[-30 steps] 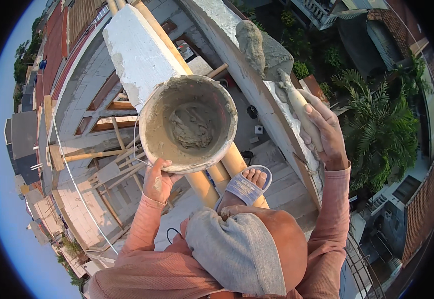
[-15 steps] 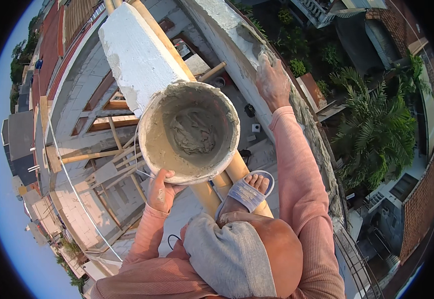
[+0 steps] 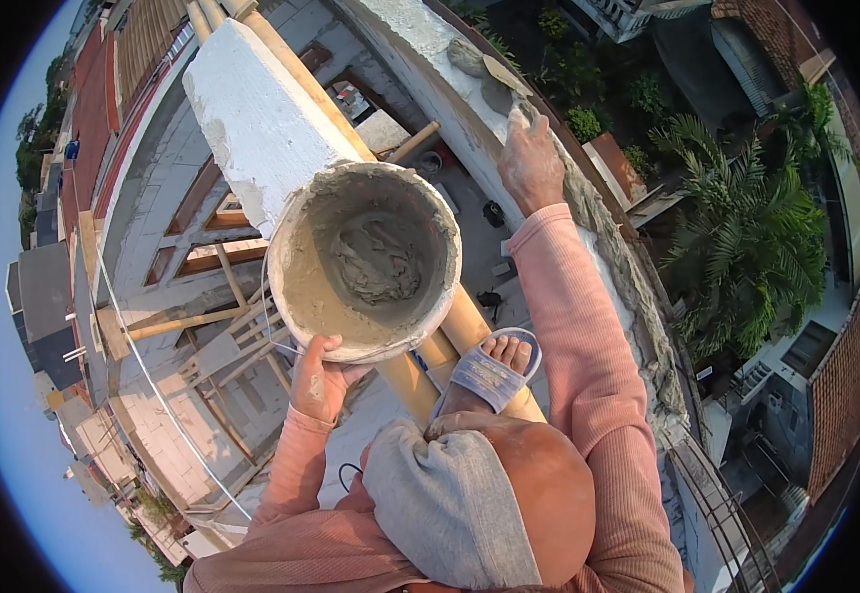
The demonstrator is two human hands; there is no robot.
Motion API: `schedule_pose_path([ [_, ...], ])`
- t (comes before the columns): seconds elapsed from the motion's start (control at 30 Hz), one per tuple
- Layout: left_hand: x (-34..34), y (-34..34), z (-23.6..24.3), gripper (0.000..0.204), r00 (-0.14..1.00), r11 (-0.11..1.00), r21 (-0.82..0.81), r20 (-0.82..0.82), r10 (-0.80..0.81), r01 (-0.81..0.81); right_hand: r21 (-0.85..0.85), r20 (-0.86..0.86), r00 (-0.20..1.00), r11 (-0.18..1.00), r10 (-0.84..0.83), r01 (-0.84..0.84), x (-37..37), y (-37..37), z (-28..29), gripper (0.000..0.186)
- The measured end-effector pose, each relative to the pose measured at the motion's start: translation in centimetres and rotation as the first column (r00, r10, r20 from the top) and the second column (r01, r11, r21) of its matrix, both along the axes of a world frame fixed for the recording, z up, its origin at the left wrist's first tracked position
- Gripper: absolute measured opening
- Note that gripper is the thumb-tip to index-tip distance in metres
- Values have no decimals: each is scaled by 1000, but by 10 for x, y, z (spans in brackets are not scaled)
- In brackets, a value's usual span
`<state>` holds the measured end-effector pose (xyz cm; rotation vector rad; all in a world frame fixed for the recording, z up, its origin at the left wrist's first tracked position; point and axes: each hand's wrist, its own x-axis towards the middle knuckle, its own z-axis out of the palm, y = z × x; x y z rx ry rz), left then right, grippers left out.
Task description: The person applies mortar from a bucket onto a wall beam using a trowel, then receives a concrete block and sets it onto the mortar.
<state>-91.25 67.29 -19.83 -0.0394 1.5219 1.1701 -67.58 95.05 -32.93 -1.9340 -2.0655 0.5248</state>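
My left hand (image 3: 317, 383) grips the lower rim of a mortar-caked bucket (image 3: 287, 292), with the thumb over the edge. Wet grey mortar (image 3: 376, 259) lies inside it, toward the bottom. At the upper right, my right hand (image 3: 533, 166) is closed round a trowel (image 3: 506, 76), whose handle is mostly hidden by the fingers. The blade is tilted on edge over the top of a long wall (image 3: 405, 59), beside a lump of wet mortar (image 3: 466, 57). Rough mortar (image 3: 613, 232) runs along the wall's outer edge beside my right forearm.
A white block (image 3: 262, 119) lies beyond the bucket, next to bamboo poles (image 3: 316, 79). My sandalled foot (image 3: 494, 368) rests on the poles. A deep drop with rooms and scaffolding poles (image 3: 188, 324) opens at left. Far below on the right are palms (image 3: 736, 232) and roofs.
My right hand has shifted slightly up and left, and the trowel blade now stands tilted with a mortar lump beside it. The bucket has moved a little left in the picture.
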Motion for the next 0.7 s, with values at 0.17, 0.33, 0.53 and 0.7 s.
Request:
schedule_pose_path([
  [0.17, -18, -9, -10, 52, 991, 998, 61, 130, -12, 4, -1, -91, 996, 1000, -21, 21, 64, -99, 22, 62],
  [0.33, -17, -21, -16, 55, 991, 996, 75, 132, 35, -45, -12, -540, 841, 1000, -14, 9, 117, -113, 113, 46],
  [0.53, -7, -29, 33, 56, 998, 992, 123, 57, -39, 32, -470, -810, 586, 624, -23, -625, 102, -94, 220, 48],
  [0.7, -38, 0, 68, 53, 1000, 968, 249, 21, 12, -17, 212, -711, 458, 784, 534, -583, 45, -87, 221, 51],
])
